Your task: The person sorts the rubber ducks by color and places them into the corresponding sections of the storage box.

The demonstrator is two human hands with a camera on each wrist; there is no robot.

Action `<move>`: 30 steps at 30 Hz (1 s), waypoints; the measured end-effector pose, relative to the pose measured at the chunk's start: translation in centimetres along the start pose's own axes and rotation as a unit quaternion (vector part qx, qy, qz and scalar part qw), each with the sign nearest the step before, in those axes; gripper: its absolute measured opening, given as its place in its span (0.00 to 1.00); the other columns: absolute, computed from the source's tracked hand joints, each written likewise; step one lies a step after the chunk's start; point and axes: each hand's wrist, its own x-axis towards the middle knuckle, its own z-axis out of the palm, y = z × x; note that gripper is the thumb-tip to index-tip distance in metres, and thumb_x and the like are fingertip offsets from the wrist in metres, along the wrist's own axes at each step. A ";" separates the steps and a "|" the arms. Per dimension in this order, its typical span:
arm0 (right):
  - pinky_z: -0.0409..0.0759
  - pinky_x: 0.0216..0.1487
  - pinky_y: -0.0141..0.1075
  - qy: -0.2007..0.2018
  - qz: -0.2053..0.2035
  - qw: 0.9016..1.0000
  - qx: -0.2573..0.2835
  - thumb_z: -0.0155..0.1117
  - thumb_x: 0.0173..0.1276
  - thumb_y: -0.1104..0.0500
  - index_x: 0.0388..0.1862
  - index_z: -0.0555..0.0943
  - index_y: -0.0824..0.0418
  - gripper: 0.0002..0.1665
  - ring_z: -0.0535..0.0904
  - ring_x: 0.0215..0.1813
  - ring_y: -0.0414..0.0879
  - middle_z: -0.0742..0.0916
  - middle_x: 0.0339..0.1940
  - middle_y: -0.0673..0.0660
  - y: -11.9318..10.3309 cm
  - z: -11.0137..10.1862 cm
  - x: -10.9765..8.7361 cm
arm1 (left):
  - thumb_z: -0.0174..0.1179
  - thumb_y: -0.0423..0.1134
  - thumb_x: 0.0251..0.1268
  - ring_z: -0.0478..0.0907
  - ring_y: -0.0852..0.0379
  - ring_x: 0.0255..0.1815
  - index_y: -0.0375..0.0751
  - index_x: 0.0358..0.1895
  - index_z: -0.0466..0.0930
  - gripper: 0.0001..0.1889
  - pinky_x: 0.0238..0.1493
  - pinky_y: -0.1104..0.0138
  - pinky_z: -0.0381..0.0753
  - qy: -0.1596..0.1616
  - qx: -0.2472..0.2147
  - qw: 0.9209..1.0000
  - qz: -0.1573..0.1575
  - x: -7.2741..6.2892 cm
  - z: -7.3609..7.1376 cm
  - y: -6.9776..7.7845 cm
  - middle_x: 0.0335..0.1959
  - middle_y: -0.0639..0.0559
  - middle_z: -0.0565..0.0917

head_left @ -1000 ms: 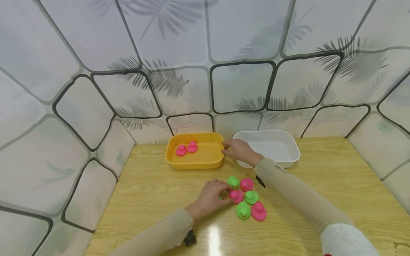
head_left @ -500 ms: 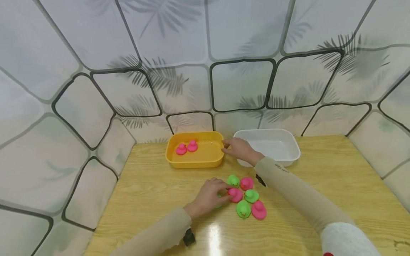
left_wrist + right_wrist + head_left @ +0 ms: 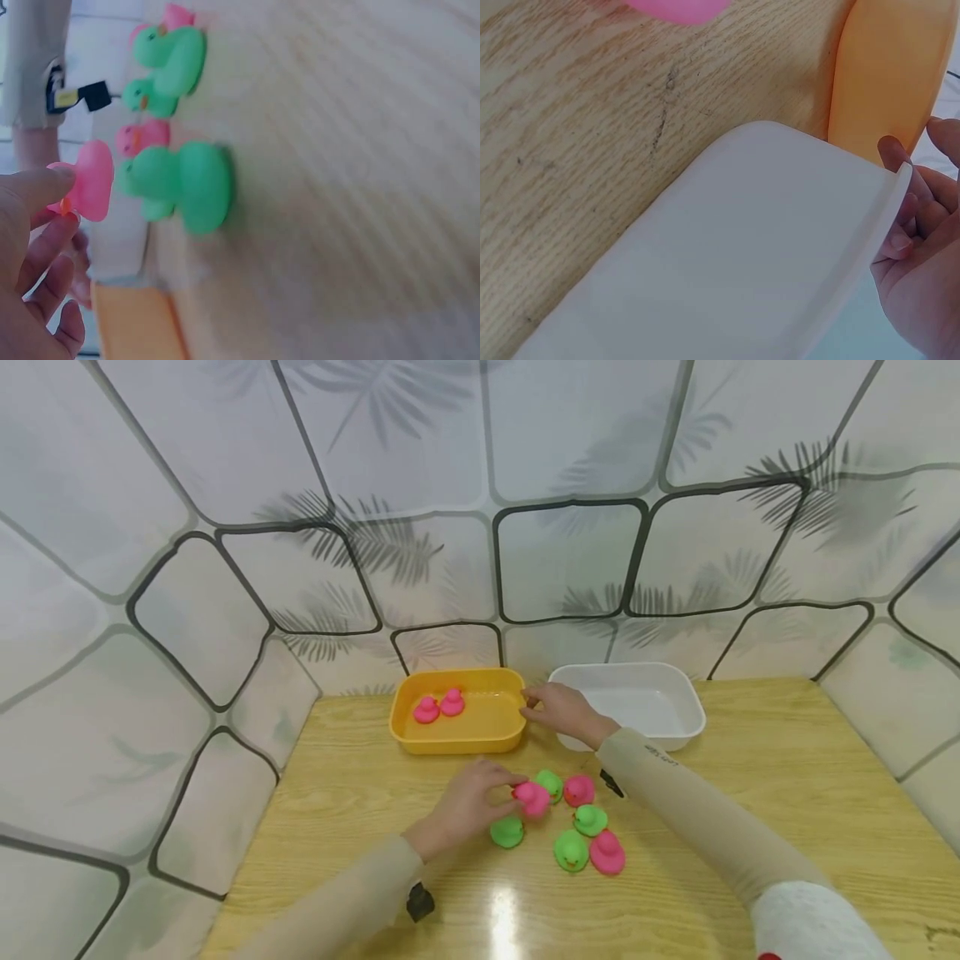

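My left hand (image 3: pixel 471 797) pinches a pink rubber duck (image 3: pixel 532 800) between thumb and fingers, raised off the table. In the left wrist view the pink duck (image 3: pixel 95 180) is tilted at the fingertips. A green duck (image 3: pixel 507 833) stands below that hand, and more green and pink ducks (image 3: pixel 590 820) lie just right of it. My right hand (image 3: pixel 564 710) holds the right end rim of a yellow tray (image 3: pixel 457 747), thumb and a fingertip on either side of it in the right wrist view. Two pink ducks (image 3: pixel 439 703) sit inside the tray's left part.
A white tray (image 3: pixel 652 697) stands right of the yellow one, partly behind my right forearm. The wooden table (image 3: pixel 360 777) meets a patterned fabric wall (image 3: pixel 570 560) behind the trays and at both sides.
My left hand has lifted the pink duck out of the group and moved it left and slightly back, uncovering the green duck. The right hand has stayed at the yellow tray.
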 end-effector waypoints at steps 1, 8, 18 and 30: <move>0.83 0.57 0.51 -0.001 0.000 1.000 0.000 0.65 0.76 0.54 0.66 0.80 0.70 0.27 0.86 0.52 0.57 0.91 0.49 0.62 0.0 0.0 0.0 | 0.72 0.41 0.67 0.81 0.54 0.51 0.42 0.56 0.89 0.16 0.57 0.59 0.79 0.006 0.000 1.000 0.002 0.0 -0.4 -0.1 0.49 0.53 0.90; 0.84 0.55 0.50 0.002 -0.008 1.000 -0.007 0.65 0.75 0.54 0.64 0.81 0.70 0.26 0.87 0.50 0.56 0.91 0.48 0.61 0.2 0.0 0.1 | 0.74 0.39 0.64 0.80 0.50 0.46 0.40 0.53 0.90 0.15 0.51 0.59 0.79 0.039 0.009 0.999 0.005 0.8 -3.1 -1.7 0.42 0.52 0.89; 0.84 0.56 0.50 0.002 -0.005 1.000 -0.004 0.65 0.75 0.54 0.64 0.81 0.71 0.26 0.86 0.50 0.57 0.91 0.48 0.61 0.4 0.1 0.1 | 0.75 0.37 0.62 0.82 0.43 0.45 0.35 0.50 0.90 0.15 0.54 0.52 0.78 0.075 0.041 0.996 0.002 3.5 -7.2 -4.8 0.42 0.47 0.90; 0.83 0.57 0.50 -0.008 0.009 1.000 -0.007 0.65 0.76 0.53 0.66 0.80 0.70 0.27 0.86 0.52 0.57 0.91 0.49 0.61 0.3 0.1 0.2 | 0.70 0.40 0.69 0.82 0.40 0.50 0.36 0.53 0.89 0.15 0.64 0.50 0.75 0.023 0.032 0.996 -0.084 7.5 -10.1 -6.6 0.48 0.45 0.90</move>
